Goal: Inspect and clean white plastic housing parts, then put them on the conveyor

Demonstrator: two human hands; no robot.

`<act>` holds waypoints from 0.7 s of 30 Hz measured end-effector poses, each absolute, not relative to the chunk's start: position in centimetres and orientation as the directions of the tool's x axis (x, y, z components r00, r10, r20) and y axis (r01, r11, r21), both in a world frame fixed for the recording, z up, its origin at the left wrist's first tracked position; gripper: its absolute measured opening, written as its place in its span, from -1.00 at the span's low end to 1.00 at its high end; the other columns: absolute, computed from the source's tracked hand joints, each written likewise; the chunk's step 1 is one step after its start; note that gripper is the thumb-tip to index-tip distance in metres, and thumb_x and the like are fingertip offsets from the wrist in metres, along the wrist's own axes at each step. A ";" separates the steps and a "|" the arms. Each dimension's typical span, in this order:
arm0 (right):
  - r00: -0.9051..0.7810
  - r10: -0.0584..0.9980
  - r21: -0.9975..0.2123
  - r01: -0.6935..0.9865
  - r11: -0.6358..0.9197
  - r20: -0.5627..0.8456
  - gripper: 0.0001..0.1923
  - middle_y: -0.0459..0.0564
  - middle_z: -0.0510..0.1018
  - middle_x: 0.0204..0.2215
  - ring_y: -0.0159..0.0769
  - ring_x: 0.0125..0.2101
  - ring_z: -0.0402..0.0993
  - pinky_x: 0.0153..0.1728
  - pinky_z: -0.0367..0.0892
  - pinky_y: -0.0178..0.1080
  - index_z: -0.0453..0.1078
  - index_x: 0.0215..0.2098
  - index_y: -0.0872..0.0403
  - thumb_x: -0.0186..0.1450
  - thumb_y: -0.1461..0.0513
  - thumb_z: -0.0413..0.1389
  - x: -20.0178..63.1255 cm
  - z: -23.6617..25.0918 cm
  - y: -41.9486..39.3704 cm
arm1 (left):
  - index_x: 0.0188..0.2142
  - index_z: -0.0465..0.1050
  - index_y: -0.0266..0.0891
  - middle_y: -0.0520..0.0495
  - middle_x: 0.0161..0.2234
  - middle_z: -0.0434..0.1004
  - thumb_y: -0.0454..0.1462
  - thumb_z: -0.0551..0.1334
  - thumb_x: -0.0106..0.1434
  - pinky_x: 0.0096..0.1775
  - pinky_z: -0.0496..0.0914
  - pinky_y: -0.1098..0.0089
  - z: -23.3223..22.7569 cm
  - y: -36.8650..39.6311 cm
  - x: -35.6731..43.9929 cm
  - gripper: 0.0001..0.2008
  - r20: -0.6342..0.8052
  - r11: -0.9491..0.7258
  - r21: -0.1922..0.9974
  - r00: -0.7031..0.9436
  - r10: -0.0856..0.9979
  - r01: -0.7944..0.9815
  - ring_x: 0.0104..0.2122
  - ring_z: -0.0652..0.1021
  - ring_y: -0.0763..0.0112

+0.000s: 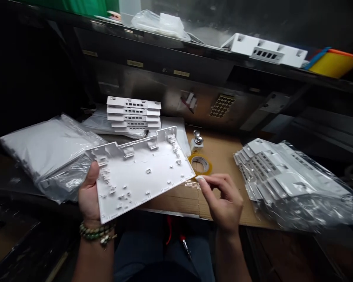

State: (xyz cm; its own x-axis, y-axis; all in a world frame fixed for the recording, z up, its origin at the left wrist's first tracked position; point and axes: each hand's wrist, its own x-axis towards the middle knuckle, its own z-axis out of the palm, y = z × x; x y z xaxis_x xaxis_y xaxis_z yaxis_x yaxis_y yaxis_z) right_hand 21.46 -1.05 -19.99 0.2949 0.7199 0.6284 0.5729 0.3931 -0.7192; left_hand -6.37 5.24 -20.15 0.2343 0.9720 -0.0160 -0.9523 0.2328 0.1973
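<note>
My left hand [90,196] grips the left edge of a white plastic housing panel [141,172], thumb on top. The panel is tilted, its inner side with clips and small posts facing me. At its right corner, my right hand [225,199] pinches a small white scrap [200,178] between thumb and fingers; its kind is too small to make out. Just behind that corner lies a roll of yellowish tape [208,167]. A small bottle with a metal top [197,145] stands behind the tape.
Stacked white panels [133,113] stand at the back left, near bagged panels [53,141]. More panels in clear plastic [282,172] lie on the right. Cardboard [223,152] covers the bench. Above runs a shelf holding another panel [267,49]. A red-handled tool [184,243] is below the edge.
</note>
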 end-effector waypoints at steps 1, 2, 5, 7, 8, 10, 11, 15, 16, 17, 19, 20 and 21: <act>0.274 0.727 -0.709 0.587 0.392 0.629 -0.88 -0.10 0.50 -0.34 -0.38 -0.40 0.42 -0.37 0.38 -0.26 0.61 -0.21 0.01 0.32 0.34 0.28 21.2 -20.1 -1.0 | 0.40 0.16 -0.07 -0.15 0.29 0.43 0.05 -0.17 0.49 0.36 -0.04 -0.23 -20.3 5.2 -6.4 -0.40 -0.008 0.238 0.179 0.241 0.970 -0.954 0.38 0.23 0.00; 0.262 0.731 -0.700 0.599 0.389 0.630 -0.88 -0.09 0.49 -0.34 -0.39 -0.40 0.41 -0.37 0.38 -0.26 0.61 -0.20 0.01 0.33 0.33 0.27 20.9 -20.2 -1.0 | 0.39 0.18 -0.05 -0.14 0.30 0.43 0.05 -0.15 0.49 0.36 -0.04 -0.23 -20.5 5.2 -6.4 -0.41 0.002 0.247 0.173 0.251 0.968 -0.954 0.39 0.22 0.01; 0.276 0.722 -0.692 0.618 0.373 0.635 -0.89 -0.08 0.49 -0.35 -0.38 -0.41 0.41 -0.38 0.38 -0.25 0.61 -0.19 0.01 0.35 0.32 0.25 20.5 -20.5 -0.8 | 0.35 0.26 -0.06 -0.14 0.30 0.42 0.04 -0.15 0.49 0.35 -0.02 -0.23 -20.9 5.2 -6.4 -0.42 0.031 0.267 0.242 0.283 0.959 -0.933 0.39 0.21 0.01; 0.263 0.730 -0.695 0.610 0.380 0.630 -0.89 -0.08 0.50 -0.35 -0.37 -0.41 0.41 -0.40 0.38 -0.25 0.60 -0.19 0.01 0.36 0.31 0.24 20.6 -20.7 -0.6 | 0.31 0.33 -0.06 -0.14 0.28 0.45 0.04 -0.16 0.50 0.35 0.03 -0.20 -21.2 5.3 -6.3 -0.43 0.042 0.246 0.363 0.279 0.959 -0.899 0.38 0.24 0.03; 0.241 0.742 -0.693 0.608 0.387 0.626 -0.89 -0.08 0.50 -0.34 -0.37 -0.41 0.41 -0.39 0.38 -0.25 0.60 -0.19 0.01 0.36 0.31 0.24 20.8 -20.8 -0.5 | 0.29 0.35 -0.05 -0.13 0.26 0.48 0.05 -0.13 0.49 0.34 0.06 -0.17 -21.2 5.3 -6.3 -0.44 0.048 0.218 0.429 0.263 0.964 -0.877 0.38 0.25 0.04; 0.213 0.757 -0.688 0.613 0.389 0.618 -0.90 -0.08 0.50 -0.34 -0.38 -0.41 0.41 -0.39 0.37 -0.25 0.60 -0.20 0.01 0.35 0.31 0.25 21.3 -21.0 -0.2 | 0.27 0.37 -0.01 -0.11 0.21 0.54 0.08 -0.07 0.46 0.33 0.15 -0.13 -21.2 5.5 -6.1 -0.45 0.062 0.146 0.535 0.212 0.975 -0.832 0.36 0.30 0.05; 0.222 0.756 -0.689 0.618 0.379 0.615 -0.91 -0.08 0.51 -0.34 -0.38 -0.41 0.41 -0.39 0.37 -0.25 0.61 -0.20 0.02 0.35 0.30 0.25 21.7 -21.1 0.0 | 0.27 0.38 0.01 -0.10 0.19 0.56 0.09 -0.05 0.45 0.31 0.19 -0.12 -21.2 5.5 -6.1 -0.45 0.069 0.118 0.573 0.191 0.979 -0.811 0.35 0.32 0.04; 0.338 0.721 -0.726 0.606 0.325 0.605 -0.94 -0.07 0.53 -0.34 -0.35 -0.37 0.44 -0.38 0.36 -0.25 0.61 -0.23 0.02 0.35 0.26 0.27 22.9 -21.1 0.7 | 0.24 0.41 0.01 -0.12 0.13 0.61 0.08 -0.05 0.43 0.27 0.29 -0.12 -20.9 5.7 -5.9 -0.45 0.051 0.101 0.636 0.172 0.984 -0.765 0.32 0.37 0.01; 0.358 0.715 -0.737 0.594 0.322 0.601 -0.95 -0.07 0.53 -0.34 -0.33 -0.35 0.45 -0.37 0.37 -0.25 0.61 -0.23 0.01 0.35 0.25 0.27 23.1 -21.0 0.8 | 0.24 0.42 0.01 -0.12 0.12 0.62 0.08 -0.03 0.43 0.27 0.30 -0.12 -21.0 5.6 -5.9 -0.46 0.038 0.101 0.638 0.163 0.986 -0.763 0.32 0.37 -0.01; 0.374 0.708 -0.748 0.578 0.326 0.598 -0.95 -0.06 0.53 -0.33 -0.31 -0.33 0.46 -0.35 0.38 -0.25 0.60 -0.24 0.01 0.34 0.23 0.28 23.1 -20.9 1.0 | 0.22 0.44 0.00 -0.12 0.12 0.62 0.07 -0.01 0.42 0.26 0.31 -0.12 -21.1 5.5 -5.8 -0.47 0.026 0.098 0.640 0.149 0.989 -0.762 0.31 0.38 -0.02; 0.401 0.721 -0.795 0.500 0.344 0.565 -0.92 -0.02 0.57 -0.25 -0.28 -0.25 0.50 -0.27 0.43 -0.24 0.58 -0.21 0.02 0.35 0.19 0.28 23.1 -20.7 1.2 | 0.17 0.49 0.05 -0.04 0.11 0.63 0.01 0.06 0.41 0.26 0.34 -0.08 -21.5 5.0 -5.6 -0.56 0.027 0.035 0.650 0.069 0.997 -0.759 0.27 0.44 0.00; 0.407 0.756 -0.842 0.413 0.347 0.512 -0.89 0.00 0.58 -0.16 -0.28 -0.24 0.52 -0.27 0.45 -0.24 0.55 -0.18 0.02 0.36 0.16 0.27 23.0 -20.7 1.3 | 0.12 0.52 0.11 0.05 0.11 0.63 -0.04 0.11 0.40 0.26 0.36 -0.05 -21.9 4.6 -5.5 -0.63 0.051 -0.025 0.660 0.012 0.999 -0.751 0.23 0.49 0.03; 0.396 0.814 -0.900 0.284 0.331 0.424 -0.85 0.02 0.59 -0.07 -0.31 -0.28 0.54 -0.32 0.46 -0.26 0.50 -0.14 0.01 0.39 0.12 0.24 22.9 -20.7 1.5 | 0.04 0.55 0.19 0.16 0.11 0.62 -0.09 0.17 0.37 0.26 0.38 -0.02 -22.3 4.2 -5.5 -0.70 0.092 -0.090 0.672 -0.038 0.995 -0.735 0.17 0.54 0.06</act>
